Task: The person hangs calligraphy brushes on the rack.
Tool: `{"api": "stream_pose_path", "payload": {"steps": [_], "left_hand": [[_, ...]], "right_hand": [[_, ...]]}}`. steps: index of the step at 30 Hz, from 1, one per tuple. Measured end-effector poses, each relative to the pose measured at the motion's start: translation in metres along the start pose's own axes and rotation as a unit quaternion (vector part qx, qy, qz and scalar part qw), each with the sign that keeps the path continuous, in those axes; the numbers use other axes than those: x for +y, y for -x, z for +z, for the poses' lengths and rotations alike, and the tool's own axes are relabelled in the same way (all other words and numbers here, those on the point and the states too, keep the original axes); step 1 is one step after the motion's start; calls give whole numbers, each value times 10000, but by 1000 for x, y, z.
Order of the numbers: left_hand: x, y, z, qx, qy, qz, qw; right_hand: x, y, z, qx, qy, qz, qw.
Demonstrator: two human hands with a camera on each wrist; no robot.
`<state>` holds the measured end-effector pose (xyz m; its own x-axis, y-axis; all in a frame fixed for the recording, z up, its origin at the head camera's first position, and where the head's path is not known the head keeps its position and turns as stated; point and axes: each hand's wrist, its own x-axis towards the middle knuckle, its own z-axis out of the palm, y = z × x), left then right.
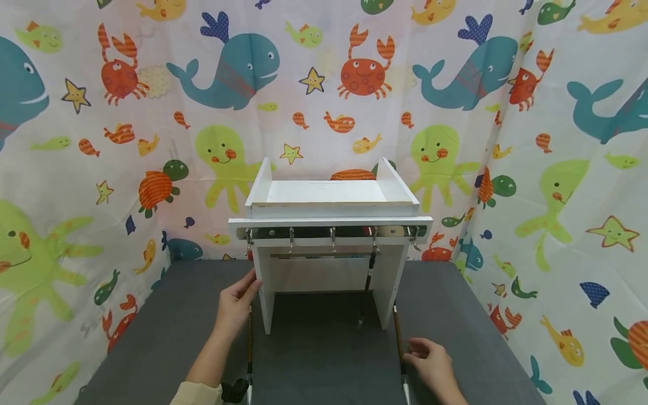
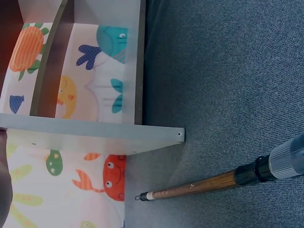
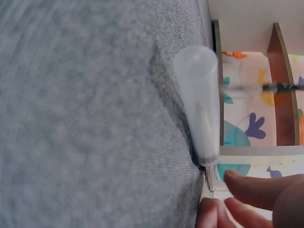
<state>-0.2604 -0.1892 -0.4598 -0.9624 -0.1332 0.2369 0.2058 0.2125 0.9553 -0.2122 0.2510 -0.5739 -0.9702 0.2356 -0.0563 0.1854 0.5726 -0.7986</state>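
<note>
A white wooden rack [image 1: 331,211] with a row of metal hooks stands on the grey surface. My left hand [image 1: 236,304] has its fingertips at the outer side of the left side panel [image 1: 264,292]. Beside that panel lies a brush [image 2: 190,188] with a wooden handle, black collar and clear cap. Right of the rack lies another capped brush [image 1: 398,333]. My right hand [image 1: 430,360] is beside its handle, thumb and fingers apart close to it; the clear cap [image 3: 198,109] points toward the wrist camera. A third brush [image 1: 368,275] hangs from a hook.
The hook rail [image 1: 349,231] juts out past both side panels, with an open-topped tray [image 1: 324,192] above it. A sea-animal printed curtain [image 1: 314,73] encloses the back and sides. Grey cloth [image 1: 324,360] covers the table.
</note>
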Motion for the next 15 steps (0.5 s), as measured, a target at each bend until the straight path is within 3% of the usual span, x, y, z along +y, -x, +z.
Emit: {"api": "stream_pose_path", "payload": {"steps": [3,9,15], "left_hand": [[-1,0,0,-15,106,30,9999],[-24,-8,0,80,309,79,9995],[-32,-9,2,149,94,210,9996]], "right_hand": [[2,0,0,70,212,50,9997],[-3,4,3,-119,503,199,9985],[-9,10,4,2,914,207,9956]]}}
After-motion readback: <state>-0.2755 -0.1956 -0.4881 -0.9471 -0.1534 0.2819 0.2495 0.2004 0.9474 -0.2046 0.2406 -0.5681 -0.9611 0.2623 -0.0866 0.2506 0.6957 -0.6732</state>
